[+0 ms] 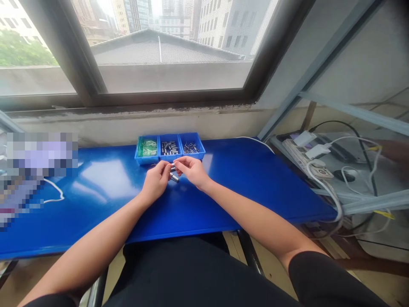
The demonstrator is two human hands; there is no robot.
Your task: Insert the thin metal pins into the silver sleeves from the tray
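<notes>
In the head view, my left hand and my right hand meet over the table just in front of the blue bins. Both are closed, with thumb and fingers pinched around a small silver metal cylinder that spans the gap between them. Its ends are covered by my fingertips. Right below, another shiny metal cylinder shows beside my left fingertips; whether it touches the table I cannot tell. Behind my hands, the middle bin holds several short metal cylinders. The right bin contains thin, dark metal pieces resembling screws.
Green plastic wrapping with pale pieces fills the left bin. The blue table runs below a window. To the right, a metal rack carries a power strip and loose cables. A blurred-out object is at the left.
</notes>
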